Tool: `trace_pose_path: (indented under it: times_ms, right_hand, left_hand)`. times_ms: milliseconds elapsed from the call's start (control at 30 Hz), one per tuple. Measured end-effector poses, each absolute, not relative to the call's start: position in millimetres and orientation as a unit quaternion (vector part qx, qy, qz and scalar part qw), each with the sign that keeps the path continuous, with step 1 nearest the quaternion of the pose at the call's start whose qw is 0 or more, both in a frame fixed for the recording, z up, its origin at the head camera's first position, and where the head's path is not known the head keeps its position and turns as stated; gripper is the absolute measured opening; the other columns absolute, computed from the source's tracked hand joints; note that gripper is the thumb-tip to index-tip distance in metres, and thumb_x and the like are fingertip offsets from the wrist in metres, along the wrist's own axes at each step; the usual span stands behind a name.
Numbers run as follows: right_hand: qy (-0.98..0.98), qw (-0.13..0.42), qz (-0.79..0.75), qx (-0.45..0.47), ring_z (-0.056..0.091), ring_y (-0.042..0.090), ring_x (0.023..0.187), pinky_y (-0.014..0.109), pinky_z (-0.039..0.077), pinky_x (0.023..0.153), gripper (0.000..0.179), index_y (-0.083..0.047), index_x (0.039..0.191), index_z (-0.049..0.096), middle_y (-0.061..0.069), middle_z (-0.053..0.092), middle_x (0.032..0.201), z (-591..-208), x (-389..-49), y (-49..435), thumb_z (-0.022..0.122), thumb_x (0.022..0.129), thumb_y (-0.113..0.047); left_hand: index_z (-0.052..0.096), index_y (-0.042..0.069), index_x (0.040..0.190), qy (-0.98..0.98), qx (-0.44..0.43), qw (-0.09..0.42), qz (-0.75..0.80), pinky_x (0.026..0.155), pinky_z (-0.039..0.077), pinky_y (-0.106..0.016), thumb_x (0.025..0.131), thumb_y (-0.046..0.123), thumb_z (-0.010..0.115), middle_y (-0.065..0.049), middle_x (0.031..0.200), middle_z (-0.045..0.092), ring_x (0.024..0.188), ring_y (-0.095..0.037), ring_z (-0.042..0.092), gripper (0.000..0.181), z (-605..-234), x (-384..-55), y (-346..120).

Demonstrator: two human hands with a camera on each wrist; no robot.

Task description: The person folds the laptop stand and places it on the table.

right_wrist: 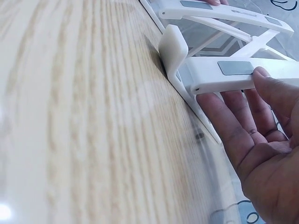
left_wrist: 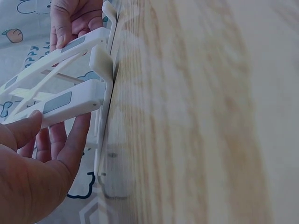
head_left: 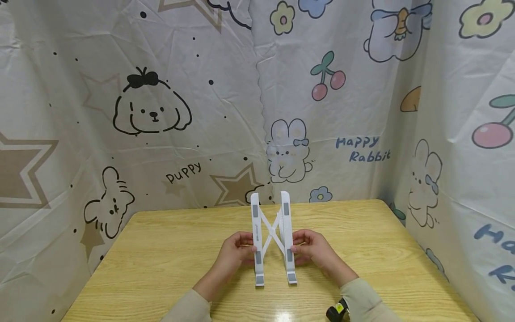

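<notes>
A white folding laptop stand [head_left: 258,232] stands unfolded on the wooden table, its two long arms joined by an X-shaped brace. Grey pads [right_wrist: 236,68] lie along the arms, and the near ends carry upturned lips [left_wrist: 101,60]. My left hand [head_left: 234,250] pinches the left arm, thumb on top beside a pad and fingers beneath. On the other side my right hand [head_left: 315,250] grips the right arm the same way, as the right wrist view also shows. The lower part of the stand is partly hidden under the arms.
The wood-grain table [head_left: 169,259] surrounds the stand. A printed curtain [head_left: 225,112] with puppies, rabbits and cherries hangs behind and at both sides. By the right sleeve [head_left: 364,297] sits a small black and yellow object [head_left: 337,311].
</notes>
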State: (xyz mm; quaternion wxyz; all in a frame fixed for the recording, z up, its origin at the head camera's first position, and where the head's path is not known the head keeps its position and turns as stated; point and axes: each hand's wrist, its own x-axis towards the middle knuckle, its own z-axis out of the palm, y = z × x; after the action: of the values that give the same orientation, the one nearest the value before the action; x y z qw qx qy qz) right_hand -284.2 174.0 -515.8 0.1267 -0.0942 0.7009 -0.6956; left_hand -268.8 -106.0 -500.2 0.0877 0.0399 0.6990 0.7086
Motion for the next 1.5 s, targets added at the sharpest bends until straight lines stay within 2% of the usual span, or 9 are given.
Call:
trace_pose_path:
  times_ms: [200, 800, 1167, 1500]
  right_hand:
    - [0.705, 0.122, -0.693, -0.088, 0.074, 0.026, 0.084, 0.052, 0.064, 0.074, 0.039, 0.006, 0.126, 0.057, 0.011, 0.065, 0.101, -516.6, -284.8, 173.2, 0.075, 0.092, -0.004]
    - [0.699, 0.115, -0.700, -0.089, 0.074, 0.026, 0.083, 0.053, 0.063, 0.073, 0.037, 0.006, 0.124, 0.059, 0.011, 0.065, 0.100, -516.4, -284.8, 169.4, 0.075, 0.092, -0.004]
    - [0.694, 0.109, -0.706, -0.090, 0.072, 0.022, 0.082, 0.053, 0.063, 0.073, 0.038, 0.009, 0.126, 0.058, 0.011, 0.065, 0.100, -514.1, -281.4, 164.7, 0.074, 0.092, -0.003]
    - [0.701, 0.095, -0.702, -0.080, 0.071, 0.020, 0.082, 0.051, 0.064, 0.071, 0.035, 0.006, 0.123, 0.062, 0.010, 0.065, 0.099, -518.5, -282.1, 161.5, 0.075, 0.091, -0.003]
  left_hand:
    - [0.059, -0.001, 0.127, 0.701, 0.040, 0.088, 0.707, 0.080, 0.063, -0.051, 0.094, 0.001, 0.071, -0.015, 0.113, 0.059, 0.090, -0.021, 0.066, 0.035, -500.1, -268.9, -106.4]
    - [0.061, 0.000, 0.123, 0.701, 0.048, 0.083, 0.707, 0.075, 0.064, -0.051, 0.093, 0.000, 0.072, -0.011, 0.107, 0.060, 0.085, -0.018, 0.065, 0.032, -501.4, -274.8, -105.0]
    - [0.060, -0.002, 0.123, 0.709, 0.056, 0.064, 0.700, 0.074, 0.063, -0.053, 0.093, -0.003, 0.071, -0.013, 0.107, 0.061, 0.084, -0.016, 0.065, 0.031, -500.7, -271.7, -98.3]
    - [0.058, -0.003, 0.125, 0.709, 0.071, 0.052, 0.700, 0.070, 0.063, -0.053, 0.094, -0.004, 0.068, -0.015, 0.108, 0.060, 0.084, -0.016, 0.062, 0.033, -500.4, -269.2, -94.6]
